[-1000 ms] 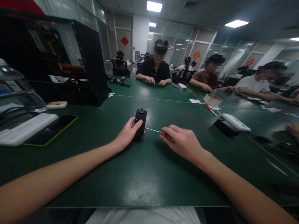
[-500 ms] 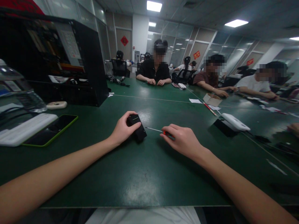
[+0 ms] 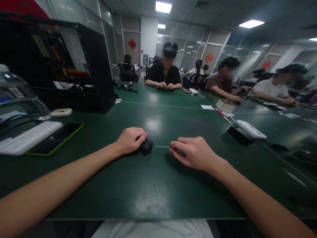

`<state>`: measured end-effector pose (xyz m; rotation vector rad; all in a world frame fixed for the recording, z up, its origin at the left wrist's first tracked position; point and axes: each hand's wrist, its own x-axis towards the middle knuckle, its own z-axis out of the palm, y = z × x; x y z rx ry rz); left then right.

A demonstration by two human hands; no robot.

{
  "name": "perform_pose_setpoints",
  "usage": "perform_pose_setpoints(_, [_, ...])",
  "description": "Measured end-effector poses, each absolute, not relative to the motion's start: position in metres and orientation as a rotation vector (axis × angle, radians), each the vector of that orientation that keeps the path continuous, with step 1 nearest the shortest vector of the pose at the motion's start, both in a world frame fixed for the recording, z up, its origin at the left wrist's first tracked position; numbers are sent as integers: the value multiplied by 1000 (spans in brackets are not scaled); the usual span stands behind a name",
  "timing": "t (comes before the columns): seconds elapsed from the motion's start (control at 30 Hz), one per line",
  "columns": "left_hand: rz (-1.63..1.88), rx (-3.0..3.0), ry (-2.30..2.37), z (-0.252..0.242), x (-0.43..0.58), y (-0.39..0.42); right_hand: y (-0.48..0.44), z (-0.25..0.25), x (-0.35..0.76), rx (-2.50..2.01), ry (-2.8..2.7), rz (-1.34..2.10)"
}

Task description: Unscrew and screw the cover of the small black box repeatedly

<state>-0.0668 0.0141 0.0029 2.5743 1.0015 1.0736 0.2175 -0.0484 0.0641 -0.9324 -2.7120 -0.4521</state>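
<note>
The left forearm (image 3: 74, 174) slants in over the near edge of the green table (image 3: 151, 195), left of its middle, to the left hand (image 3: 130, 140), palm down, fingers wrapped over a black box (image 3: 146, 146) well back from that edge. A thin screwdriver (image 3: 161, 146) runs level from the box's right end, its tip touching or just beside it, I cannot tell which, to the right hand (image 3: 195, 152), knuckles up, fingertips pinched on the red handle (image 3: 173, 148); the right forearm (image 3: 250, 190) angles back rightward

Block (image 3: 146, 146) left of screwdriver (image 3: 161, 146); phone (image 3: 54, 138) farther left, on table (image 3: 119, 191).
</note>
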Motion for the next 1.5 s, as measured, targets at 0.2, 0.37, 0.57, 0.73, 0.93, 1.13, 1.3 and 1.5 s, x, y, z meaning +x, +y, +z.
perform_pose_setpoints(0.2, [1122, 2598, 1130, -1, -64, 13, -51, 62, 214, -910, -2717, -503])
perform_pose_setpoints(0.37, [1145, 2654, 1196, -2, -64, 13, -50, 62, 215, -924, -2698, -507])
perform_pose_setpoints(0.57, [1136, 2791, 1150, 1, -64, 10, -51, 61, 214, -919, -2719, -524])
perform_pose_setpoints(0.73, [1044, 2931, 1017, 2, -58, 5, -51, 60, 213, -879, -2718, -543])
perform_pose_setpoints(0.93, [1026, 2937, 1002, 5, -55, 4, -55, 63, 213, -834, -2688, -560])
perform_pose_setpoints(1.13, [992, 2973, 981, 8, -55, 5, -56, 62, 211, -793, -2662, -666])
perform_pose_setpoints(1.3, [1025, 2981, 973, 6, -56, 3, -62, 60, 209, -694, -2629, -907])
perform_pose_setpoints(1.5, [1090, 2974, 960, 3, -57, 3, -92, 56, 194, -625, -2576, -1130])
